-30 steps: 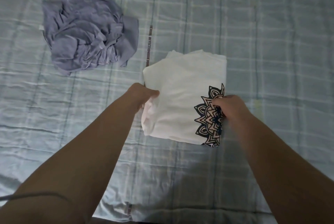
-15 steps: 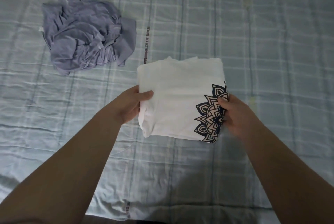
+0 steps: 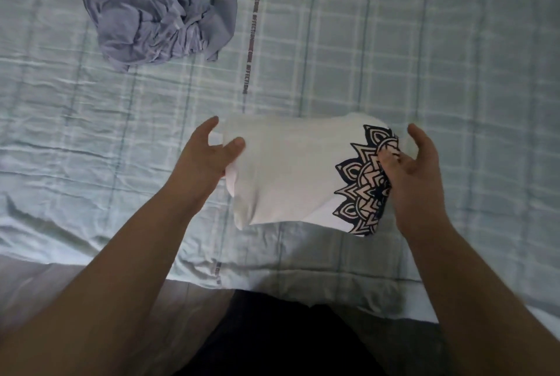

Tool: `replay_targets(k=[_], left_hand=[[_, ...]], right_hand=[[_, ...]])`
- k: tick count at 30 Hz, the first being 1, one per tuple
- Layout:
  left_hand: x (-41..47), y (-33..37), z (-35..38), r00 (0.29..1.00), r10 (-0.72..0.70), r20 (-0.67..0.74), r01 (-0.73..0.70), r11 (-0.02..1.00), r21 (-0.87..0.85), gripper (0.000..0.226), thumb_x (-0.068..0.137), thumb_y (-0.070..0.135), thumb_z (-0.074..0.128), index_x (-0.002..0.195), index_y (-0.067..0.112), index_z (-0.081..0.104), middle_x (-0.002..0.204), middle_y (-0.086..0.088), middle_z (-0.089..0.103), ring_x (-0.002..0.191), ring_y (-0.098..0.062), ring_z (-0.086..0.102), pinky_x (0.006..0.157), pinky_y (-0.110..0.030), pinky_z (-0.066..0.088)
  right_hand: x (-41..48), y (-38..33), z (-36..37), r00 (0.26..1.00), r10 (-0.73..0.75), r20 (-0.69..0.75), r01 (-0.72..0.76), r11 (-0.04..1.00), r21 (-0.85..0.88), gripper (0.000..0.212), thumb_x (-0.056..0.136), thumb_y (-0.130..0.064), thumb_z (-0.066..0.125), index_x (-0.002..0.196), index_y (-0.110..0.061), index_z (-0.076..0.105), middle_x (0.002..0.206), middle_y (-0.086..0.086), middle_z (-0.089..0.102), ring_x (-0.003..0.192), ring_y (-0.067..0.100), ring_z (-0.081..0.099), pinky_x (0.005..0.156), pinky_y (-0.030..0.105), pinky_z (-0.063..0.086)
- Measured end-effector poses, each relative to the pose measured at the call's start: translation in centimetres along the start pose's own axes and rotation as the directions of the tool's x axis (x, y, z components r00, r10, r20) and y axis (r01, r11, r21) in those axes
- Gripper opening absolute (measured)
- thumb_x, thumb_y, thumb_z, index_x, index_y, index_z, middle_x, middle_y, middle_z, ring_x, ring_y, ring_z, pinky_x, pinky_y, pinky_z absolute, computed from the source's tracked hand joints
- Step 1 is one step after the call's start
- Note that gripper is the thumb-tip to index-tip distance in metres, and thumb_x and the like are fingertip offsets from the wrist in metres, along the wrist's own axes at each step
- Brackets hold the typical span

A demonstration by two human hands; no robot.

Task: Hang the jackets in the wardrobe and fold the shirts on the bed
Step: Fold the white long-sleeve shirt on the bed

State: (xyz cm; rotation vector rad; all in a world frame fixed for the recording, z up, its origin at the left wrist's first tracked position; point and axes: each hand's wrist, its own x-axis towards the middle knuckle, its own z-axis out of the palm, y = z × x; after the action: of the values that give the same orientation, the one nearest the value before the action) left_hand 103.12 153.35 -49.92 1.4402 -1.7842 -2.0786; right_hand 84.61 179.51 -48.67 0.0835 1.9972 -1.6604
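Note:
A folded white shirt with a dark mandala print on its right end is held between both hands, over the near part of the bed. My left hand grips its left edge, thumb on top and one finger stretched along the far side. At the right edge, my right hand holds the shirt with its thumb on the print and its fingers curled behind. A crumpled lilac shirt lies in a heap at the far left of the bed.
The bed has a pale green checked cover with a printed text stripe running away from me. Its near edge crosses the lower frame. My dark clothing shows below it.
The folded white shirt has come toward me, nearer the bed's front edge, held by both hands. The lilac heap has not moved.

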Motion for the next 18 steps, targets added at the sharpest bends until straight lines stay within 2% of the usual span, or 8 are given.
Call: replay_targets(k=[2,5,8,11,13,15,18], left_hand=[[0.5,0.0,-0.1,1.0,0.003,-0.008,-0.003,1.0,0.018,0.074,0.08,0.05,0.076,0.143,0.047,0.038,0.098,0.005,0.078,0.093,-0.014,0.074,0.078,-0.038,0.057],[2.6,0.8,0.7,0.997,-0.006,-0.071,0.004,1.0,-0.02,0.058,0.08,0.051,0.073,0.133,0.042,0.051,0.089,0.006,0.077,0.083,-0.01,0.075,0.076,-0.035,0.057],[6.1,2.3,1.5,0.995,-0.042,-0.086,0.035,0.996,-0.077,0.085,0.063,0.059,0.078,0.138,0.033,0.046,0.094,0.005,0.077,0.088,-0.01,0.074,0.086,-0.037,0.057],[9.8,4.0,1.8,0.997,-0.054,0.054,0.06,0.991,-0.123,0.114,0.06,0.039,0.088,0.153,0.04,0.022,0.106,0.001,0.075,0.102,-0.016,0.072,0.092,-0.039,0.054],[12.0,5.0,1.8,0.996,-0.025,0.084,0.028,0.999,-0.033,0.113,0.067,0.027,0.087,0.154,0.044,0.016,0.108,-0.002,0.073,0.099,-0.014,0.072,0.085,-0.032,0.055],[14.1,5.9,2.1,1.0,0.008,0.03,-0.011,0.994,0.11,0.101,0.074,0.026,0.085,0.152,0.04,0.023,0.102,0.001,0.072,0.09,-0.011,0.072,0.073,-0.023,0.052],[17.1,7.2,2.7,0.994,0.042,-0.105,-0.017,0.972,0.234,0.081,0.076,0.036,0.084,0.144,0.03,0.04,0.102,0.002,0.065,0.092,-0.016,0.068,0.075,-0.027,0.052]], right_hand=[[0.4,0.0,0.5,0.999,-0.032,-0.018,0.03,0.995,-0.095,0.053,0.094,-0.024,0.065,0.139,-0.039,0.041,0.093,-0.013,0.076,0.081,0.009,0.074,0.061,0.018,0.056],[2.7,0.1,1.9,0.996,-0.061,-0.065,0.045,0.975,-0.215,0.047,0.095,-0.033,0.062,0.136,-0.04,0.043,0.088,-0.012,0.075,0.077,0.009,0.073,0.064,0.021,0.057],[5.9,-0.1,3.9,0.988,-0.104,-0.113,0.067,0.954,-0.291,0.042,0.095,-0.042,0.057,0.134,-0.04,0.041,0.084,-0.015,0.073,0.073,0.001,0.069,0.061,0.018,0.052],[9.6,-0.7,5.7,0.966,-0.202,-0.16,0.11,0.885,-0.452,0.04,0.096,-0.049,0.049,0.132,-0.038,0.038,0.074,-0.008,0.067,0.069,-0.004,0.062,0.06,0.02,0.041],[12.2,-1.1,6.6,0.952,-0.248,-0.177,0.12,0.838,-0.533,0.037,0.098,-0.049,0.045,0.131,-0.034,0.037,0.074,-0.008,0.063,0.065,-0.002,0.058,0.06,0.024,0.038],[14.7,-1.6,7.3,0.941,-0.277,-0.193,0.119,0.806,-0.58,0.037,0.1,-0.047,0.043,0.131,-0.028,0.038,0.075,-0.009,0.06,0.066,-0.005,0.051,0.061,0.026,0.035],[17.9,-2.2,8.0,0.935,-0.281,-0.214,0.098,0.79,-0.606,0.04,0.098,-0.046,0.047,0.132,-0.026,0.038,0.073,-0.01,0.057,0.064,-0.005,0.049,0.056,0.016,0.031]])
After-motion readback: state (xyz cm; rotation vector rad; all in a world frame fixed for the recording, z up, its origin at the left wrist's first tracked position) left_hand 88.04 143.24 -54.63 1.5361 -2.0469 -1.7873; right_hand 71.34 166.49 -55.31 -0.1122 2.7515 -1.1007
